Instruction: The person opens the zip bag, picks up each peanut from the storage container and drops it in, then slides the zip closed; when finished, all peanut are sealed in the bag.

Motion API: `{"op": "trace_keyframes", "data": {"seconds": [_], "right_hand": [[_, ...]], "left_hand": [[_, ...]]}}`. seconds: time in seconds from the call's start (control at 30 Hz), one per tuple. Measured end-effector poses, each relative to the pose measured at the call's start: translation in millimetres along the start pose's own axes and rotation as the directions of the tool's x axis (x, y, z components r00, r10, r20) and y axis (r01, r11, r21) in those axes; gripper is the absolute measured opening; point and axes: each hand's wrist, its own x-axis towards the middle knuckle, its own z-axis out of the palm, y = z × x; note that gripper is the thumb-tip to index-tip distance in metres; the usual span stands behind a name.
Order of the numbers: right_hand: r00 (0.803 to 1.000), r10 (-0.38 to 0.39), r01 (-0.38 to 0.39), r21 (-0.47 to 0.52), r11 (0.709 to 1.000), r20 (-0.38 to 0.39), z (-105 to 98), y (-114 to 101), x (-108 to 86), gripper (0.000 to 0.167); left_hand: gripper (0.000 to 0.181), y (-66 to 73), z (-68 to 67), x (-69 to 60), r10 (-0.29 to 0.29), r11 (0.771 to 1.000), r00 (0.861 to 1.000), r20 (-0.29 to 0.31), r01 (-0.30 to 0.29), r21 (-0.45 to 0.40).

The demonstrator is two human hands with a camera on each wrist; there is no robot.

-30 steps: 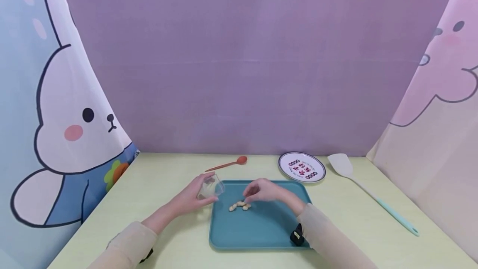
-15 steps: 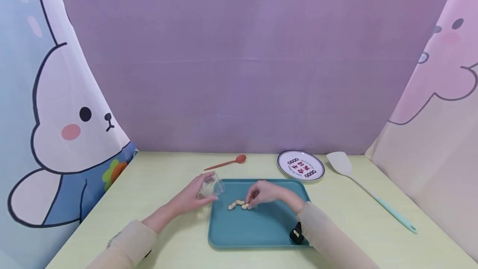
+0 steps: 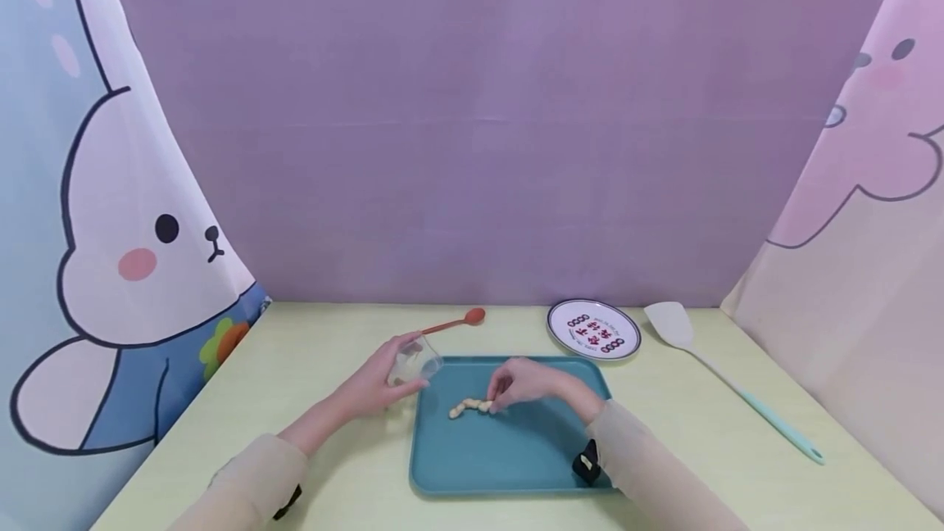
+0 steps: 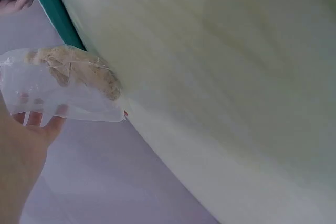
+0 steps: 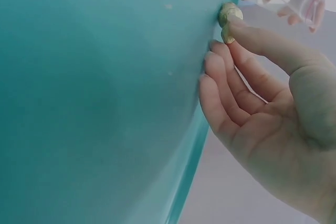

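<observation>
My left hand point(image 3: 376, 379) grips a clear plastic cup point(image 3: 415, 360), tilted, beside the left rim of the teal tray point(image 3: 509, 457). Through its wall in the left wrist view, several peanuts point(image 4: 79, 69) show. On the tray, several peanuts point(image 3: 469, 405) lie end to end in a curved row. My right hand point(image 3: 522, 381) is at the row's right end. In the right wrist view, its thumb and forefinger pinch a peanut point(image 5: 227, 34), which touches or nearly touches the peanut point(image 5: 229, 12) beside it. The other fingertips rest close to the tray surface.
Behind the tray lie a red spoon point(image 3: 474, 316) and a white plate point(image 3: 594, 329) with red print. A spatula point(image 3: 726, 375) with a mint handle lies to the right. A purple cloth point(image 3: 472, 121) hangs along the table's back edge.
My right hand has come down from above the peanuts to the row's right end and stays there with a peanut. My left hand has shifted the cup slightly.
</observation>
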Motion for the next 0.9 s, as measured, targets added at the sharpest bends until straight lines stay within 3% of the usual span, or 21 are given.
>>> {"op": "trace_keyframes", "data": {"seconds": [0.17,0.33,0.5,0.9], "right_hand": [[1.000,0.014,-0.014,0.012,1.000,-0.020,-4,1,-1.7,0.008],[0.998,-0.025,0.026,0.015,1.000,-0.053,-5,4,-3.3,0.010],[0.994,-0.049,0.053,0.030,0.998,-0.102,-8,4,-4.0,0.011],[0.948,-0.123,0.136,0.025,0.990,-0.294,-17,-10,5.1,0.014]], "left_hand": [[0.077,1.8,1.2,-0.7,-0.001,1.000,1.000,0.005,0.001,-0.017],[0.077,4.8,0.7,-2.9,-0.019,0.997,1.000,0.011,0.020,-0.078],[0.075,4.6,0.2,-5.0,-0.043,0.996,0.999,0.001,0.042,-0.083],[0.080,0.2,1.5,-3.8,-0.058,0.997,0.998,0.028,0.060,-0.058]]}}
